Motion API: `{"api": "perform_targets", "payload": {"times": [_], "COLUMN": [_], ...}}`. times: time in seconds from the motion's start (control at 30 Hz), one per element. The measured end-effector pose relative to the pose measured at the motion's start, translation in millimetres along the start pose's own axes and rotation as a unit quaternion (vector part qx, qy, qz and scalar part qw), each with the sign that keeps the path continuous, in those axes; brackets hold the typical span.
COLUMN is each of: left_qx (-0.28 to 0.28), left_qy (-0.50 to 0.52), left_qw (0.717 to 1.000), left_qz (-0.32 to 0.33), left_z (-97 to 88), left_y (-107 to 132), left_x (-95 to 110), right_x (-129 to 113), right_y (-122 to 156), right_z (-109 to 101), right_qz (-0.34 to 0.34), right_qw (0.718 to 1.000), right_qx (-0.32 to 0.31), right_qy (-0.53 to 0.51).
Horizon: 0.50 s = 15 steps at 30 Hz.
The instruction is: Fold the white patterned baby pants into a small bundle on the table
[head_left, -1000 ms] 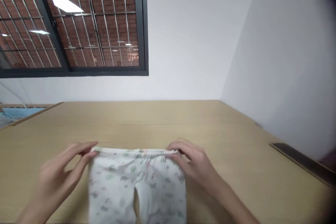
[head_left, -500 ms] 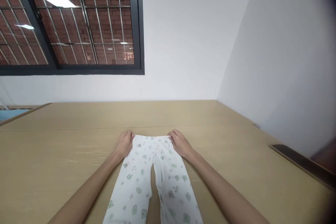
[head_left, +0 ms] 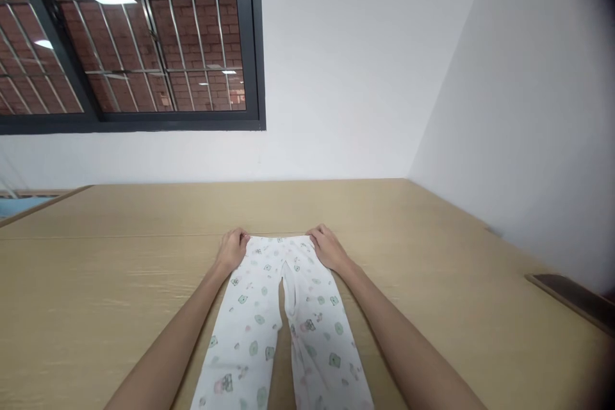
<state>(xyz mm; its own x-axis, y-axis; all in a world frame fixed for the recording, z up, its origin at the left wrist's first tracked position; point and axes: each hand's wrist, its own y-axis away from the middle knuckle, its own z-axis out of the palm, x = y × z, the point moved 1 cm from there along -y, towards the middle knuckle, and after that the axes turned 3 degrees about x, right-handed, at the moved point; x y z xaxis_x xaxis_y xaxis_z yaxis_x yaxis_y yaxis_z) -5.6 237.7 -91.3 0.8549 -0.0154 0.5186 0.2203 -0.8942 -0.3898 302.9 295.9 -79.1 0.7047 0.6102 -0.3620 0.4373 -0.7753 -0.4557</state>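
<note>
1. On the counter (head_left: 432, 282), white printed trousers (head_left: 283, 327) lie flat, waistband at 12 o'clock, legs running toward 6.
2. The left hand (head_left: 232, 250) sits at the waistband's 9 o'clock corner, fingers curled on the cloth.
3. The right hand (head_left: 327, 247) sits at the 3 o'clock corner, fingers likewise gripping it.
4. A barred window (head_left: 129, 38) shows at 11 o'clock.

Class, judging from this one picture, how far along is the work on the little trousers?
Done: the printed trousers lie spread flat on the wooden table, legs apart. In hand: the left hand and right hand grip the waistband corners. Left: no fold shows yet, so any folding remains.
</note>
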Motion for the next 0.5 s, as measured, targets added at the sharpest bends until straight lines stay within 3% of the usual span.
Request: {"api": "perform_targets", "payload": {"times": [0.13,0.27,0.37,0.5], "left_qx": [-0.006,-0.005,-0.082,-0.249], "left_qy": [0.008,0.007,0.028,0.036], "left_qw": [1.000,0.999,0.996,0.961], "left_qz": [-0.019,-0.040,-0.007,0.118], "left_z": [-9.0,-25.3,-34.5,-29.9], "left_y": [2.2,19.5,62.1,154.8], "left_x": [11.2,49.4,99.9,169.8], "right_x": [3.6,2.7,0.1,-3.6], "right_y": [0.0,-1.0,-0.7,0.7], "right_z": [2.4,2.0,0.1,-2.0], "right_qz": [0.017,0.032,0.042,0.052], "right_qw": [1.000,0.999,0.999,0.999], "right_qx": [0.002,0.003,0.002,0.000], "right_qy": [-0.014,-0.020,-0.018,-0.010]}}
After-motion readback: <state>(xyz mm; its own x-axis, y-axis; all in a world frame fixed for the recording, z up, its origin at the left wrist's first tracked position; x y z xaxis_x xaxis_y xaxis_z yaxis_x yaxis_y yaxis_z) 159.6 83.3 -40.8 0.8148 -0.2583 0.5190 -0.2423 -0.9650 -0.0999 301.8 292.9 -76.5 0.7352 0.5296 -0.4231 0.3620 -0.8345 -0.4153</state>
